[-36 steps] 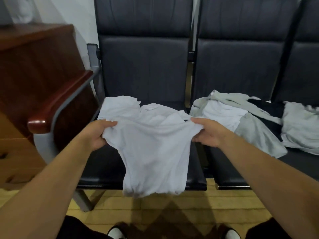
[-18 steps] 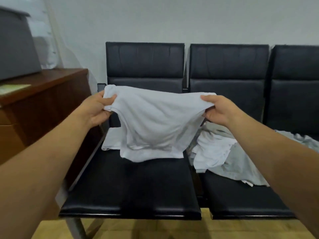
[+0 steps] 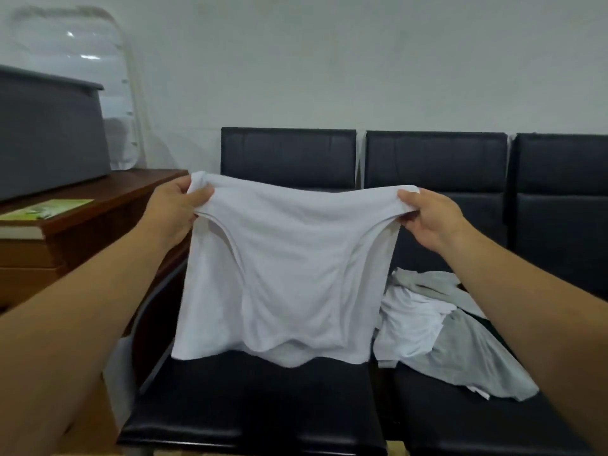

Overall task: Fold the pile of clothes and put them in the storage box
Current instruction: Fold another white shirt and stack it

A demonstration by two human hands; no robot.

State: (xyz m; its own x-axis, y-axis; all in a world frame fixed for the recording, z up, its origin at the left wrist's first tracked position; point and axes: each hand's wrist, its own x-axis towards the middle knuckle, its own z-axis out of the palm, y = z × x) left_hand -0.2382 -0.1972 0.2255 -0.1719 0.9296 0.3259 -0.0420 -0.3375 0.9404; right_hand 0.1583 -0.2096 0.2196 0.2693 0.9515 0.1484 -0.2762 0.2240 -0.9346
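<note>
Both hands held a white garment [image 3: 283,281] up in front of the row of black seats [image 3: 250,406], stretched wide between them. The left hand [image 3: 171,209] pinched the garment's upper left corner, thumb over the cloth, and the right hand [image 3: 427,218] gripped the upper right corner with its fingers curled round the bunched edge. The cloth hung down over the back part of the left seat; whether its hem touched the cushion could not be told. The pile of clothes [image 3: 444,330], white and grey pieces crumpled together, lay on the middle seat, just beside the hanging garment's right edge. The grey storage box [image 3: 49,133] stood at the far left on a wooden worktop [image 3: 108,195], well apart from the garment. A green-covered book [image 3: 46,210] lay near the worktop's front edge, just in front of the box. A clear plastic panel [image 3: 98,77] leaned against the wall behind the box.
</note>
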